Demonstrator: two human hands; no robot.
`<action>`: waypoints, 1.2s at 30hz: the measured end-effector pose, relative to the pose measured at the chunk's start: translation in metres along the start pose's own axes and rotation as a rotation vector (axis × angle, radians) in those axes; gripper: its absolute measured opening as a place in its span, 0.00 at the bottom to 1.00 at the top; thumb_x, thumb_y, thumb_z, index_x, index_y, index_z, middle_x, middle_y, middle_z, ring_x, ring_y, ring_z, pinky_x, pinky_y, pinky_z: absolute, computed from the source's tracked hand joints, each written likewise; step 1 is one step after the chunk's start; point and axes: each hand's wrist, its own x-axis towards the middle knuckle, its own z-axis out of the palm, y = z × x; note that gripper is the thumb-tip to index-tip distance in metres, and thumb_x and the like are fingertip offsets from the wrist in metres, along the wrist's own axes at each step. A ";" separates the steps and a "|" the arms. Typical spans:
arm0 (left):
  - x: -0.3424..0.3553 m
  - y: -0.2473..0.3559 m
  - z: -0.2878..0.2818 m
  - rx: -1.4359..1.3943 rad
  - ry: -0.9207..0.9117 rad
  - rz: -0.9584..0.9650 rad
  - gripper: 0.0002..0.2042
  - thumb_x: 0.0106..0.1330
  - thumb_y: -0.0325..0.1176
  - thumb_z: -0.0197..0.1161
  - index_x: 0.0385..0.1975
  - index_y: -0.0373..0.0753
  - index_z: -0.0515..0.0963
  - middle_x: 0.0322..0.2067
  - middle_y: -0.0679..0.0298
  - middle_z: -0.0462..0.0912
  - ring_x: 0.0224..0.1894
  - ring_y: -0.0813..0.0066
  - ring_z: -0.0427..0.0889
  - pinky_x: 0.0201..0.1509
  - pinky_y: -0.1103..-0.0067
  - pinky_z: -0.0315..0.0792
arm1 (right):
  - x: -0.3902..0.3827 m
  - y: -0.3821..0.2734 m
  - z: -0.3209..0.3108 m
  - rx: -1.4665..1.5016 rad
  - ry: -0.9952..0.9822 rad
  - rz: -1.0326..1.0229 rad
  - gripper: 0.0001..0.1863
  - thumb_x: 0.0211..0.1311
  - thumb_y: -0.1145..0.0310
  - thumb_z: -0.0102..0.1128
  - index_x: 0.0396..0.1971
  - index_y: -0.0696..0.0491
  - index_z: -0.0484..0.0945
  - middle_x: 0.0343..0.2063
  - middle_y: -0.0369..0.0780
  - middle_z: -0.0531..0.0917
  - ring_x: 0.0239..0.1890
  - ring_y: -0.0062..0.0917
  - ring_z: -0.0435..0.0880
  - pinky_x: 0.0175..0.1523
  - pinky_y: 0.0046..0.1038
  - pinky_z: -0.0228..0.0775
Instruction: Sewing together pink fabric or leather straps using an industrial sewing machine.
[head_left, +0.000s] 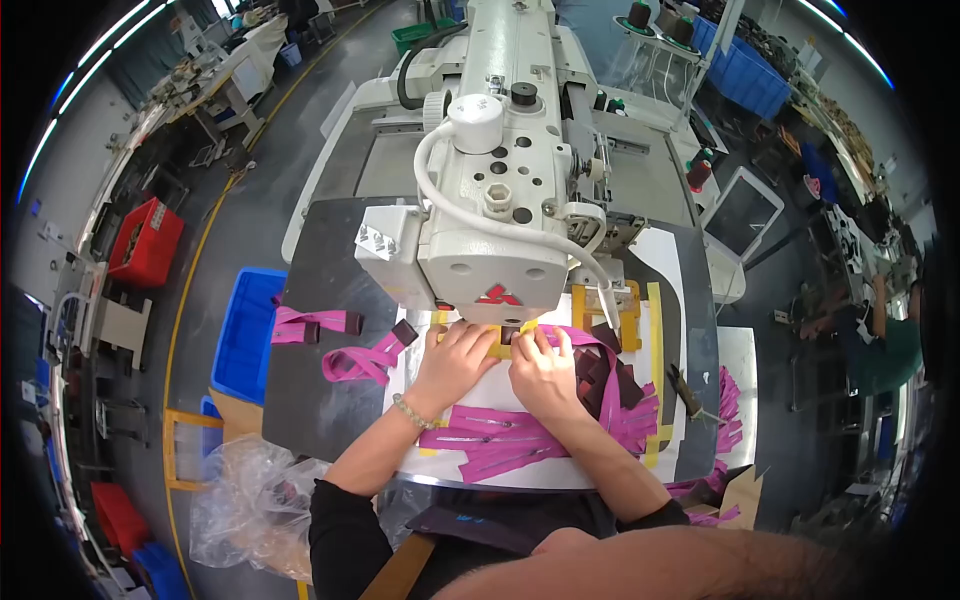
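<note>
Under the head of a white sewing machine (490, 250), both hands work at a yellow plate with a small dark piece (508, 340). My left hand (450, 365) has bent fingers pressed on the plate's left side. My right hand (540, 372) is curled at its right side, beside a pink zipper strip (601, 375); what the fingertips hold is unclear. Pink zipper pieces (515, 440) are spread below my hands. Dark brown pieces (627, 387) lie right of them. Two pink looped strips (355, 365) with dark ends rest on the left.
A dark scissor-like tool (688, 393) lies on the right of the table (310, 410). A blue crate (243, 325) and crumpled plastic (240, 500) are at the left, a red bin (142, 240) beyond. Thread cones (697, 172) stand behind. A person in green (890, 355) is at the far right.
</note>
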 end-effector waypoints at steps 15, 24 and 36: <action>0.001 0.008 0.000 0.171 0.057 0.056 0.20 0.56 0.40 0.64 0.49 0.42 0.76 0.48 0.67 0.76 0.50 0.75 0.74 0.55 0.65 0.62 | 0.000 -0.002 -0.002 0.032 0.096 -0.001 0.16 0.50 0.70 0.54 0.38 0.61 0.81 0.37 0.46 0.79 0.44 0.35 0.81 0.55 0.44 0.65; 0.000 0.008 0.002 0.099 -0.041 -0.034 0.21 0.56 0.41 0.64 0.51 0.48 0.75 0.48 0.72 0.75 0.53 0.74 0.71 0.60 0.54 0.53 | -0.003 -0.005 -0.005 -0.033 0.097 0.048 0.16 0.51 0.68 0.55 0.39 0.58 0.81 0.38 0.43 0.80 0.46 0.32 0.81 0.58 0.47 0.56; 0.006 0.011 -0.001 0.134 -0.079 -0.023 0.22 0.53 0.41 0.67 0.50 0.51 0.76 0.44 0.75 0.76 0.51 0.72 0.72 0.58 0.58 0.57 | -0.003 -0.004 -0.005 -0.099 0.077 0.061 0.17 0.46 0.70 0.57 0.39 0.56 0.81 0.39 0.39 0.80 0.47 0.25 0.80 0.59 0.43 0.49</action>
